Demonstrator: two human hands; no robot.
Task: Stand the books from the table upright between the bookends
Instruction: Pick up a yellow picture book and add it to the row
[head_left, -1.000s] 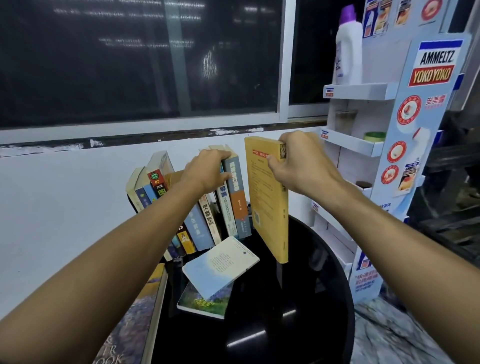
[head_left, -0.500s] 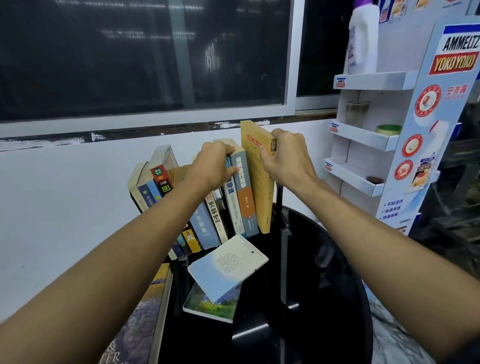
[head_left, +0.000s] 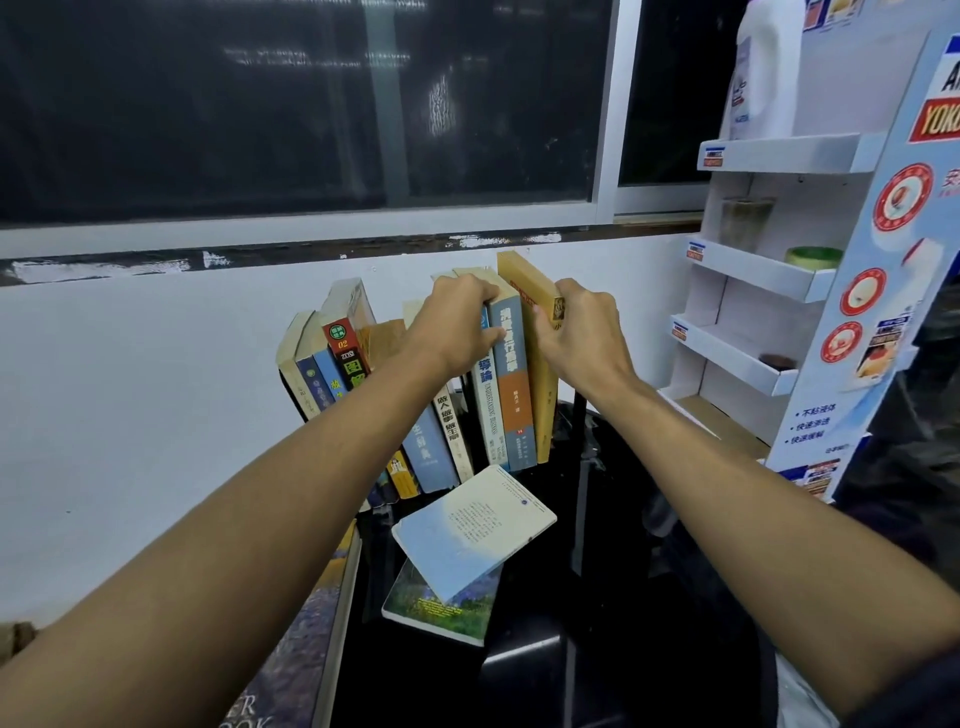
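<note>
A tall yellow-ochre paperback book (head_left: 540, 374) is stood upright at the right end of a leaning row of paperback books (head_left: 431, 395) on the round glossy black table (head_left: 649, 597), its spine pressed against a grey-blue and orange book (head_left: 511, 384). Its top edge is pinched by the right hand (head_left: 582, 338), fingers closed around it. The tops of the neighbouring books are gripped by the left hand (head_left: 457, 325), fingers curled over them. A pale blue paperback (head_left: 472, 530) is lain flat in front of the row, across a green-covered book (head_left: 441, 608). A large purple-toned book (head_left: 296, 660) is seen at the table's left edge. A white cardboard display shelf (head_left: 769, 280) is stood at the right.
</note>
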